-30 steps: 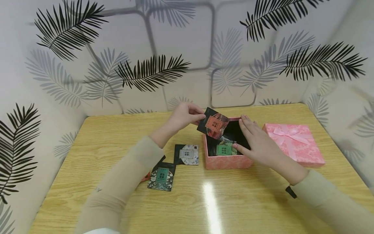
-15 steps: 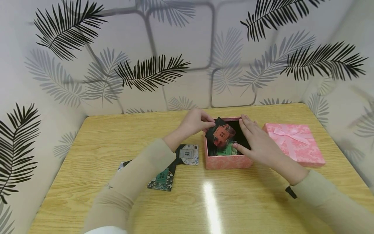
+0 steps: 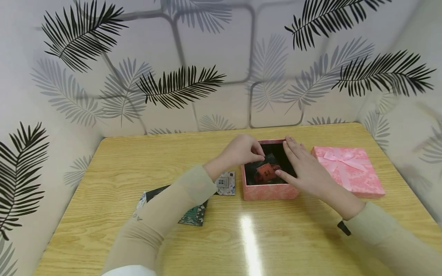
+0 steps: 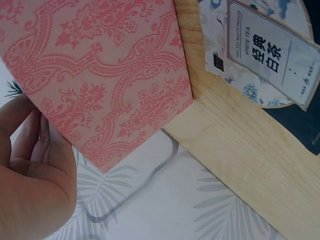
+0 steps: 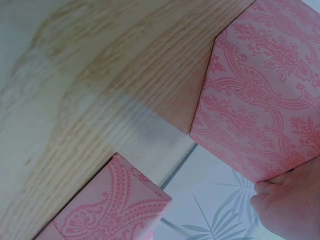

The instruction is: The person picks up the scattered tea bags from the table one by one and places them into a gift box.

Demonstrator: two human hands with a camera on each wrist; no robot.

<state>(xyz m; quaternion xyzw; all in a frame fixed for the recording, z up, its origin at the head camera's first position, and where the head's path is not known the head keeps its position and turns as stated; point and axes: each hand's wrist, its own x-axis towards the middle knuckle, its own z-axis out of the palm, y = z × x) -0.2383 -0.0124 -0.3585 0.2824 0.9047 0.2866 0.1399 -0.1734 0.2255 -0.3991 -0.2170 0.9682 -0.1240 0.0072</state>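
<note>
Fingers (image 3: 259, 156) of the left hand (image 3: 241, 152) pinch the top edge of a dark square tea sachet with a red label (image 3: 266, 171), lowering it inside the open pink damask-patterned cardboard box (image 3: 269, 191). Right hand (image 3: 304, 170) lies over the box's right wall, fingers straight and relaxed, apparently steadying it. Left of the box on the wooden desk (image 3: 248, 237): a white-labelled tea sachet (image 4: 272, 50) and a green-labelled one (image 3: 193, 216), partly under the sleeve. Right of the box: its pink bow-topped lid (image 3: 348, 170).
</note>
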